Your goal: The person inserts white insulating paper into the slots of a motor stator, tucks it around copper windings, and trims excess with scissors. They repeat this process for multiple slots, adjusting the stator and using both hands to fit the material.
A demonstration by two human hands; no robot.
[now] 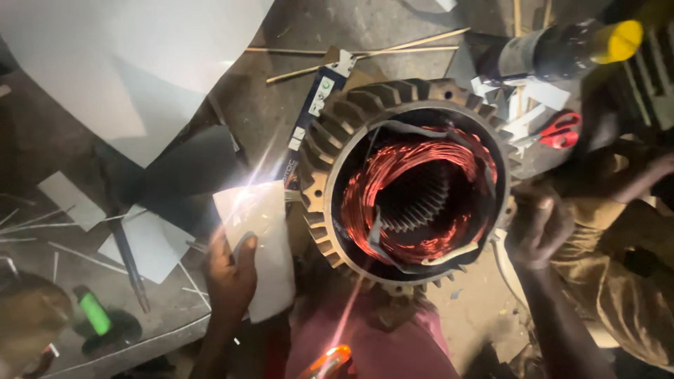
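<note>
A finned grey motor stator housing (330,133) lies open towards me, its bore filled with red copper windings (393,168) and strips of pale insulation paper. My left hand (228,274) holds a white sheet of insulation paper (263,231) just left of the housing, thumb on top of the sheet. My right hand (537,224) rests curled against the housing's right rim, with nothing seen inside it.
Large white sheets (140,63) lie at the upper left, smaller paper offcuts (147,242) and thin sticks on the dusty floor. Red-handled scissors (559,130), a dark torch with a yellow end (618,41) and a green-handled tool (93,312) lie around. A bright light glows at bottom centre (330,361).
</note>
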